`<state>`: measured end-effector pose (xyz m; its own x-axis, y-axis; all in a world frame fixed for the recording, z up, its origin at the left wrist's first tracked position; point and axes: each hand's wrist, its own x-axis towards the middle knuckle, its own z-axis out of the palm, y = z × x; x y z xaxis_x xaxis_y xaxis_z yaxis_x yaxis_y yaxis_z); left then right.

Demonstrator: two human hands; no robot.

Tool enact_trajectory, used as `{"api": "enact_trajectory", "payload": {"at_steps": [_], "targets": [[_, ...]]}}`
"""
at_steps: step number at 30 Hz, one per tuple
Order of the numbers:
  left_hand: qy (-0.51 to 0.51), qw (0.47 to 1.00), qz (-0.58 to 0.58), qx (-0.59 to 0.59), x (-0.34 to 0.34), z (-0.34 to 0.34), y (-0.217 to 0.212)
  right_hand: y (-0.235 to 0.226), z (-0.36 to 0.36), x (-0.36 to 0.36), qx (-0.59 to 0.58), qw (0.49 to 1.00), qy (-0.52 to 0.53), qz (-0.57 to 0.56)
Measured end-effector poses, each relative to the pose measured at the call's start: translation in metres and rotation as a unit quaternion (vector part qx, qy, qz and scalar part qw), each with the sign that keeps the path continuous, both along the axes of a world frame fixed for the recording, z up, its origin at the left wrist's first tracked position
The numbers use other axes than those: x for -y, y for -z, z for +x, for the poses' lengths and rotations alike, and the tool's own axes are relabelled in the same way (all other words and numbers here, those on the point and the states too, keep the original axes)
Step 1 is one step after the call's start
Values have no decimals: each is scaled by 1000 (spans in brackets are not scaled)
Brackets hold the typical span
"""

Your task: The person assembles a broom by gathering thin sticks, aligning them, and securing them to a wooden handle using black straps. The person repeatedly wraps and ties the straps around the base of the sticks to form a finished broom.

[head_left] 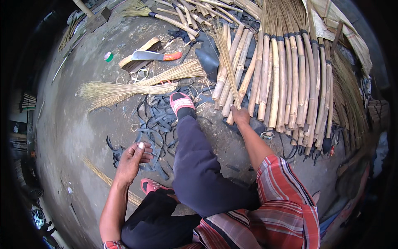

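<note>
My right hand [240, 115] is closed round the lower end of a thin bundle of straw bristles [226, 62], which slants up and away across bamboo handles. Those handles belong to a row of brooms [286, 79] lying side by side at the right, their bristles at the far end. On the left, my left hand [133, 161] is raised above the floor, fingers loosely bent and thumb apart, with nothing visible in it. Beneath and beyond it lie tangled black rubber strips [155, 124]. Two tied straw bundles [124, 89] rest farther off, beside my pink-sandalled foot.
A large knife [151, 55] with an orange handle lies against a wood block [143, 47]. Green tape [108, 56] sits on the floor. More bamboo handles [186, 16] are piled at the far side. Loose straw [97, 170] lies near my left forearm.
</note>
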<state>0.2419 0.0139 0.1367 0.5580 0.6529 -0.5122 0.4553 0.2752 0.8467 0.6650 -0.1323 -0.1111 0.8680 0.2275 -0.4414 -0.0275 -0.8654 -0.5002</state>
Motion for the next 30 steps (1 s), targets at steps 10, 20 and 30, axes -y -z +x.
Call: {"api": "enact_trajectory", "payload": {"at_steps": [10, 20, 30], "targets": [[18, 1000, 4, -23, 3, -4, 0, -29, 14, 15, -92, 945, 4, 314], [0, 1000, -6, -9, -5, -12, 3, -116, -28, 80, 44, 961, -221, 161], [-300, 945, 74, 107, -86, -73, -19, -264, -52, 62, -30, 816, -559, 147]]}}
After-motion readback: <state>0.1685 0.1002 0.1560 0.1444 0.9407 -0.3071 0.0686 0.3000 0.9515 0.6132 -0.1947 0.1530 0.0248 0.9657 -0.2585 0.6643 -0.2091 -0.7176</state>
